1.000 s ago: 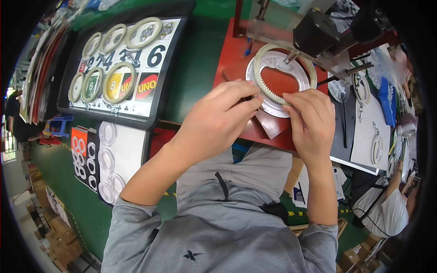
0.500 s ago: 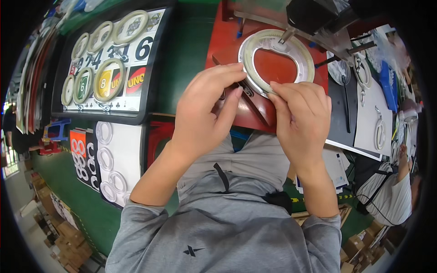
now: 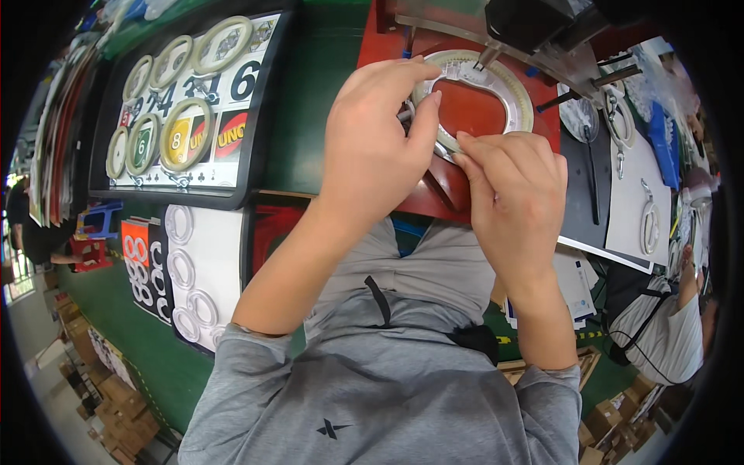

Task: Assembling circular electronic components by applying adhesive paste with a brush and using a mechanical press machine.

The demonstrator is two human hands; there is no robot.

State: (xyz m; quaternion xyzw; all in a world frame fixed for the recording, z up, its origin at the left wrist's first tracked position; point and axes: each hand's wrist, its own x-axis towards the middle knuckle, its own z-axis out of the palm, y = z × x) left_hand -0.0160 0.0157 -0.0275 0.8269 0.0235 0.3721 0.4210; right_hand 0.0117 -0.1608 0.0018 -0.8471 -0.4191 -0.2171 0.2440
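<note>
A rounded pale ring (image 3: 519, 97) lies on the red work surface (image 3: 469, 112), with a grainy cream band along its outer edge. My left hand (image 3: 380, 136) curls over the ring's left rim, thumb and forefinger closed around it. The ring's near-left part is hidden behind those fingers. At the near rim, my right hand (image 3: 515, 182) pinches the same ring between thumb and fingertips. A metal tip (image 3: 487, 59) of the bench device above reaches down to the ring's far side.
The black and clear bench device (image 3: 535, 27) stands over the ring, with dark rods (image 3: 597, 84) sticking out right. On the left, a black-edged tray (image 3: 252, 174) carries several cream rings over printed cards. More rings lie on a white sheet (image 3: 225, 256). Another person's sleeve (image 3: 659, 333) shows at right.
My left hand has moved up and to the right along the ring's left rim. My right hand stays at the near rim, almost unmoved.
</note>
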